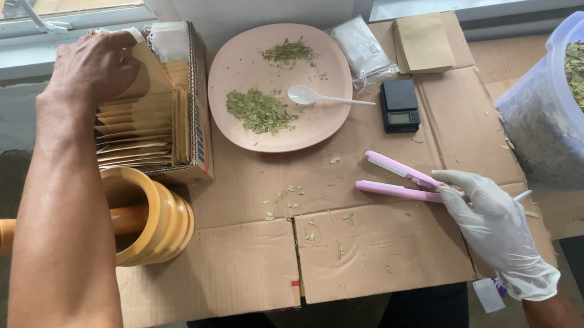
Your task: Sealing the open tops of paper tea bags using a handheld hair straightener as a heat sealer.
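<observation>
Left hand [94, 66] grip pinching paper packets [139, 126] in box, gloved right hand [493, 221] grip clamped on pink sealer [401, 177]

Bare left hand [94, 66], no sleeve, white disposable glove on right hand [496, 228]

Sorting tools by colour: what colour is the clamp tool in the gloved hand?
Pink, jaws apart, in the head view: the clamp tool held by the right hand.

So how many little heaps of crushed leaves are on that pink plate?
2. One smaller heap lies near the far rim of the pink plate, and a larger heap sits toward its left side, beside the white spoon. Loose crumbs lie scattered too.
</observation>
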